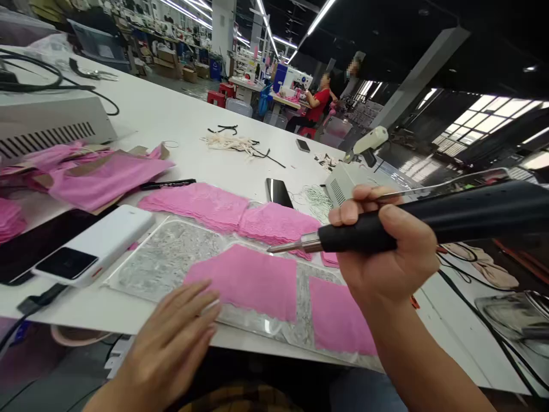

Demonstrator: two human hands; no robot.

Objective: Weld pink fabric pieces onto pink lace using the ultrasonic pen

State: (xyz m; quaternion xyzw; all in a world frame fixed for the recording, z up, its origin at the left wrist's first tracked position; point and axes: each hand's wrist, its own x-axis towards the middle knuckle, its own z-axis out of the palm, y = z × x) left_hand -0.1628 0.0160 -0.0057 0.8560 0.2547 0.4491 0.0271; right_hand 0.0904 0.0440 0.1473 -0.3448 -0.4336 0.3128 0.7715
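My right hand [386,246] is wrapped round a thick black handheld tool [463,214] with a pointed metal tip [285,247]. A thin metal strip, perhaps tweezers [446,184], is also between its fingers. The tip points left, just above a pink fabric piece [253,283] on a clear-covered, grey-patterned board [158,260]. My left hand [171,337] is open, its fingers stretched out at the left edge of that piece. A second pink piece [341,317] lies to the right on the board, partly behind my right wrist. Stacked pink pieces [197,206] lie along the board's far edge.
A white power bank [96,243] with a cable lies at the left, near a heap of pink fabric [107,174]. Beyond the stacks are a phone [278,193], cord scraps [231,144] and a grey box [343,183]. A glass jar [514,320] stands right. People sit farther off.
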